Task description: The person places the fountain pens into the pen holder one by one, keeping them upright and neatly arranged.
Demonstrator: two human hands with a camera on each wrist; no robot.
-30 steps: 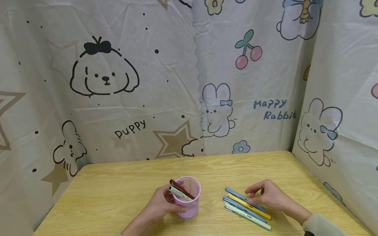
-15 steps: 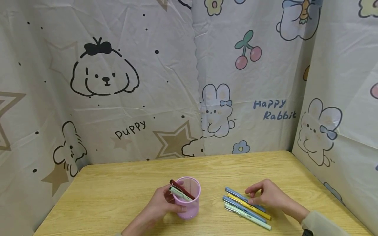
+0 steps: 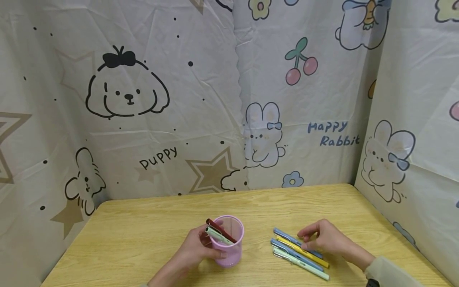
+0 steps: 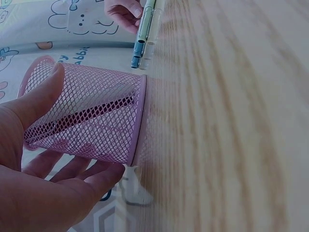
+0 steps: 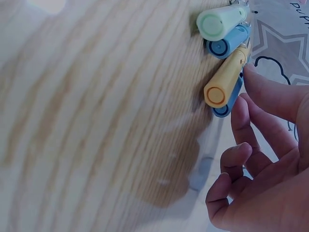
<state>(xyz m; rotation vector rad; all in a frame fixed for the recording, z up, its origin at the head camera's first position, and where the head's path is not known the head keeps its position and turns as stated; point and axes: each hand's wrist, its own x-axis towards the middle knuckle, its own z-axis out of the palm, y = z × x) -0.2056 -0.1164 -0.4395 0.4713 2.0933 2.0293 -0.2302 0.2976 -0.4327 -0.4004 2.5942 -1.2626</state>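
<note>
My left hand (image 3: 193,249) holds a pink mesh pen holder (image 3: 231,255) upright on the table, its thumb and fingers around the side. Inside lean a dark red pen (image 3: 214,224) and a pale green pen (image 3: 214,232), ends above the rim. To the right, a mint green pen (image 3: 308,268), two blue pens (image 3: 281,244) and a yellow pen (image 3: 315,258) lie side by side. My right hand (image 3: 326,239) rests at the far side of these pens, fingers loosely bent. In the right wrist view its thumb (image 5: 270,92) is close against the yellow pen (image 5: 224,79); contact is unclear.
The light wood table (image 3: 150,223) has rounded far corners. White cloth (image 3: 201,99) printed with puppies, rabbits and stars hangs behind it and along both sides. A pale sleeve (image 3: 389,273) covers the right forearm.
</note>
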